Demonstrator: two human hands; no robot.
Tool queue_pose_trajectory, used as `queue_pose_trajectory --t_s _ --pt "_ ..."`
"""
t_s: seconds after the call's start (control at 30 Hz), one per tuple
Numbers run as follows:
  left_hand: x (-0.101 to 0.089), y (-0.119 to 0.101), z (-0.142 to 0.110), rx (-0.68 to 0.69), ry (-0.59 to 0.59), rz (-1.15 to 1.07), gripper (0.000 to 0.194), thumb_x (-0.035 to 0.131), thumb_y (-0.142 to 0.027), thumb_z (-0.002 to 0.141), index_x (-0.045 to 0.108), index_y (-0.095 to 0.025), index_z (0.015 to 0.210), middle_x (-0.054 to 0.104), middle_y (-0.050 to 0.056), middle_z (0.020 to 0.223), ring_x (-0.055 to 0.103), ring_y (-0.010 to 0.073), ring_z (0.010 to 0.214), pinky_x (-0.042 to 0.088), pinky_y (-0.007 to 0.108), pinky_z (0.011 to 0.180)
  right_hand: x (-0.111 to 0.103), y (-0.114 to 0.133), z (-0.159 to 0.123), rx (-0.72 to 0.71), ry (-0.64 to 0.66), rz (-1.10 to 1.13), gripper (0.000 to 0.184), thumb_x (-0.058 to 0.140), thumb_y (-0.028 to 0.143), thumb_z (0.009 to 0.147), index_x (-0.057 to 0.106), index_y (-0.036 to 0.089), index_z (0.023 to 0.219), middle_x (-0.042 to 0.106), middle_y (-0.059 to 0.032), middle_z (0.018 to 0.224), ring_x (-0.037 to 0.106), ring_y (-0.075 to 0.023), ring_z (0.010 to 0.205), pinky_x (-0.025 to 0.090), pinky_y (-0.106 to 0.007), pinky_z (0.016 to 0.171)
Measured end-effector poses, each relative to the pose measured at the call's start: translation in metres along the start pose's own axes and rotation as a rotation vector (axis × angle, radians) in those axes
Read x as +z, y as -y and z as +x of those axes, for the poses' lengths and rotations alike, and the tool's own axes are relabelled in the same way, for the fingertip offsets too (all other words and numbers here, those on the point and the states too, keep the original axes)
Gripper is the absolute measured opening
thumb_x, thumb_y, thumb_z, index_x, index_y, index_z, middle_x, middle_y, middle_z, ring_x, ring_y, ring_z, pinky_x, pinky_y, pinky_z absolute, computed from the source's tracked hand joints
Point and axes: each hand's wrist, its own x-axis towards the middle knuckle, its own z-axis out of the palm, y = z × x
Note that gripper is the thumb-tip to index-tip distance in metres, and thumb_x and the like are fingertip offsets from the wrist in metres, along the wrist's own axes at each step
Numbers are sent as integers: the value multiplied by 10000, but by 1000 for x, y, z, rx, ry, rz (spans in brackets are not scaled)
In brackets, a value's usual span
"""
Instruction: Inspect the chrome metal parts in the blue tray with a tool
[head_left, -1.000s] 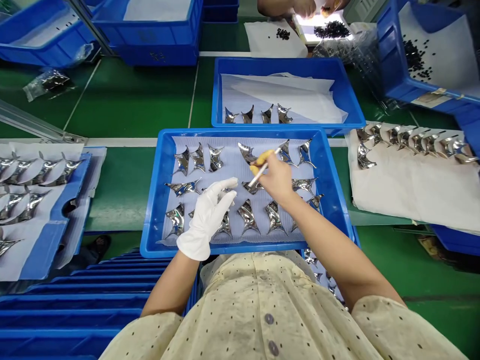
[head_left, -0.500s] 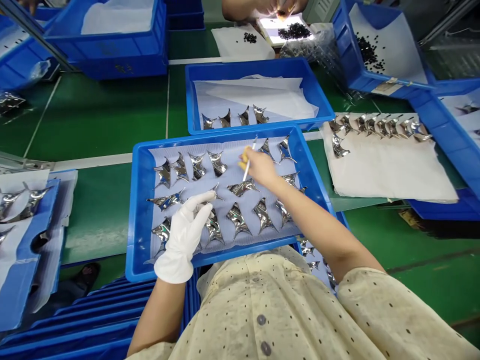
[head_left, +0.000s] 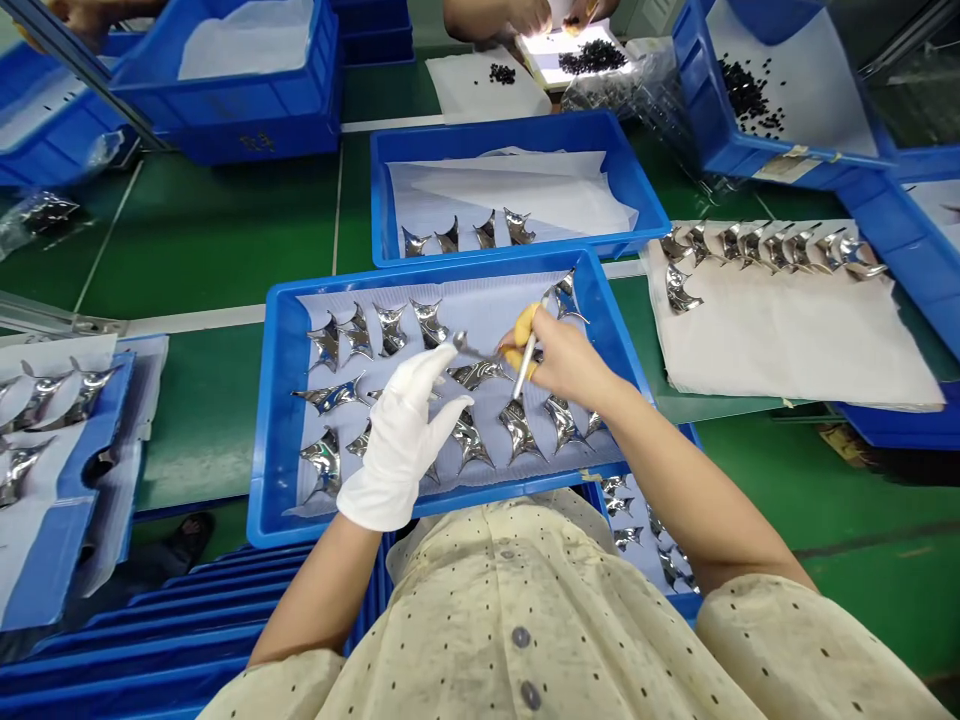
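My left hand [head_left: 401, 440] wears a white fabric glove, its fingers apart, the fingertips reaching over the tray's middle. My right hand [head_left: 559, 360] is bare, with yellow finger cots, and pinches a white slender stick [head_left: 527, 367]. A thin chrome sliver [head_left: 469, 346] lies between my two hands, and I cannot tell which holds it. Several star-shaped polished chrome pieces [head_left: 517, 430] lie on the tray's white paper liner [head_left: 487, 310] beneath my hands. The blue plastic tray [head_left: 281, 430] holds them all.
A second blue tray [head_left: 517, 135] holds several chrome pieces on white paper. More pieces line a white sheet [head_left: 787, 340] at right. A blue bin [head_left: 720, 120] holds small black parts. A co-worker's hands [head_left: 532, 15] work at a lit pad at the top. Stacked blue trays fill the lower left.
My right hand has moved down and rightward, with the stick now tilted the other way. My gloved hand has risen toward it, and the chrome sliver now shows between them. The view has shifted slightly.
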Motion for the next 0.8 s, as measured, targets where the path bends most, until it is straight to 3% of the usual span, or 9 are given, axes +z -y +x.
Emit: queue_pose_trajectory --t_s 0.07,0.13,0.23,0.33,0.5,0.63,0.8 --pt "4 -1 4 134 -33 137 398 680 -306 968 662 -228 1358 761 119 1226 717 237 941 590 383 858 4 25 -17 -61 49 210 251 727 204 847 486 259 893 769 -19 966 720 -195 844 542 -341 789" --pt "6 -3 6 215 -48 209 216 661 -304 984 745 -227 1168 790 77 965 714 232 852 570 353 787 9 39 -28 -48 -18 410 324 792 239 829 472 263 873 761 -8 969 701 -168 808 564 -337 786" --pt "6 -8 2 173 -124 199 135 689 -332 972 759 -228 923 760 38 813 697 194 725 540 307 698 19 43 -30 25 -137 753 469 903 295 747 448 267 856 753 5 959 698 -155 816 595 -334 793" --pt "7 -14 -6 97 -196 186 173 728 -379 948 746 -229 864 733 18 754 671 167 652 514 280 650 29 39 -26 96 -72 992 564 981 311 653 447 262 831 729 25 836 706 -167 828 601 -336 787" --pt "9 -24 -14 76 -274 226 279 768 -494 902 704 -244 795 629 -12 606 555 152 527 410 279 538 42 38 -26 147 -26 1083 519 977 343 680 484 255 816 714 39 765 701 -164 805 568 -305 740" --pt "9 -29 -17 59 -274 222 408 709 -586 921 646 -249 699 560 -17 549 488 151 499 368 282 505 50 39 -27 163 14 1107 490 950 381 723 483 260 809 718 39 766 695 -173 796 566 -330 752" --pt "1 -28 -20 -56 -209 92 399 682 -606 928 704 -253 742 631 3 610 551 166 567 450 285 562 58 38 -26 142 -22 1145 516 969 399 699 485 255 807 691 45 767 655 -161 779 532 -309 716"
